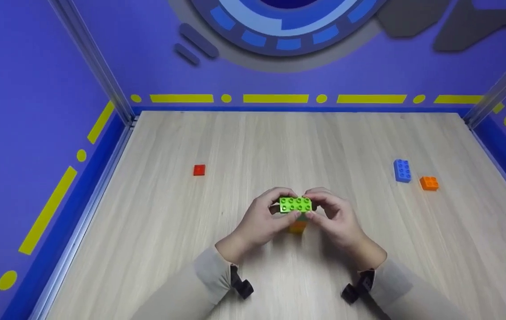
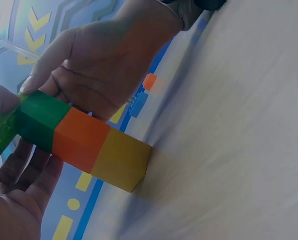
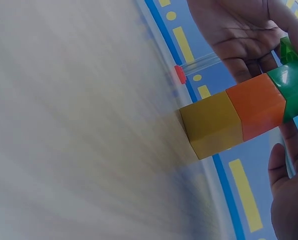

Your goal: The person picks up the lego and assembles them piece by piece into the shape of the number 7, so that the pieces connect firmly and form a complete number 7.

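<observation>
Your left fingers (image 1: 278, 192) and right fingers (image 1: 325, 197) pinch the studded lime-green plastic brick (image 1: 295, 205), probably light, stiff; grip its long sides, underside unclear.

Light green brick (image 1: 295, 204): plastic, studded on top. Dark green block (image 3: 292, 89): smooth plastic, glossy; a white highlight is caught on its face. Orange block (image 3: 256, 106) and yellow block (image 3: 212, 125): smooth-faced plastic. Tabletop (image 1: 155, 213): pale wood grain is shown, matt. Corner post (image 1: 94, 60): silvery metal, lengthwise grooves seen. Back panel (image 1: 146, 44): smooth, printed. Sleeve (image 1: 177, 284): matt cloth, creased.
</observation>
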`<state>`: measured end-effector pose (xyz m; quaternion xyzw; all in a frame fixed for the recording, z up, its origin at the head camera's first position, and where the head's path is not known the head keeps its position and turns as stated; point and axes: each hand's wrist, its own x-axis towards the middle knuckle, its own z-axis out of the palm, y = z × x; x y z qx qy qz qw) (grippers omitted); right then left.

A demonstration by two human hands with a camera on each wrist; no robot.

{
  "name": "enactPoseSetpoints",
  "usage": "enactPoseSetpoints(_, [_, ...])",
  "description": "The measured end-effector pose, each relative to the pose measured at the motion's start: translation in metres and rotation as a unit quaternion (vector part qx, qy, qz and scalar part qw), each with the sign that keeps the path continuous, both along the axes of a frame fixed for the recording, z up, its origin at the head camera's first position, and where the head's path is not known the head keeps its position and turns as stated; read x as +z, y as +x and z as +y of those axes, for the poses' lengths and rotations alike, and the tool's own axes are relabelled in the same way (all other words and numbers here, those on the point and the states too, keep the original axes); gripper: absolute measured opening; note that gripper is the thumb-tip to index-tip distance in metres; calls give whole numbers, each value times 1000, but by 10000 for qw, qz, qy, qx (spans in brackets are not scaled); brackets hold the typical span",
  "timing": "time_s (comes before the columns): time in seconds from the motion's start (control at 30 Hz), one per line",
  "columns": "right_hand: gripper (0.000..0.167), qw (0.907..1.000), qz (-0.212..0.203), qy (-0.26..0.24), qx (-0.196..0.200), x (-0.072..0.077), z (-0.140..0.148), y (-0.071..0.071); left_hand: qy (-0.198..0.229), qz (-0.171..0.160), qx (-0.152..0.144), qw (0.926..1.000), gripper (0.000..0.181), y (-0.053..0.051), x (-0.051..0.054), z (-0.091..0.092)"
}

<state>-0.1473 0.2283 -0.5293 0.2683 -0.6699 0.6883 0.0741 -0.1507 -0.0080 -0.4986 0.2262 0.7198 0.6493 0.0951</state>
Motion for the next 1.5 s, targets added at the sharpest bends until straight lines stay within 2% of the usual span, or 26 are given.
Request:
enactPoseSetpoints(0.2, [35,10000,-19,63,29,-4,-1,2,2,-221,-136,9997,36,1,1,-8])
enactPoseSetpoints(0.4, [35,10000,-21,84,-23,-2,2,0,-167,-132,-139,9997,38,-7,5,-21])
enactPoseSetpoints(0.53, [35,10000,16,81,4,-2,3,-1,-423,36,160,9990,36,-14,5,-38])
enactPoseSetpoints(0.7, [36,10000,-21,-23,72,-3,5,1,-676,128,810,9943,31,-27,3,-62])
enactPoseSetpoints(0.8, [37,10000,-25,-32,77,-4,6,2,-782,85,1304,9883,27,-40,0,-80])
enactPoseSetpoints(0.93, [37,10000,-16,56,14,-4,6,1,-874,-104,1983,9762,25,-60,-6,-110])
enactPoseSetpoints(1.1, [38,10000,-18,86,22,-3,3,-1,-1146,-365,2530,9600,32,-80,-8,-151])
enactPoseSetpoints(1.27, [38,9999,54,-32,79,-4,3,-2,-1495,-662,2628,9509,44,-95,-13,-180])
enactPoseSetpoints(1.37, [38,9999,82,-33,103,-5,3,-3,-1831,-770,2542,9465,48,-101,-17,-188])
enactPoseSetpoints(1.5, [38,9999,82,17,64,-5,4,-3,-2359,-676,2541,9355,49,-107,-23,-192])
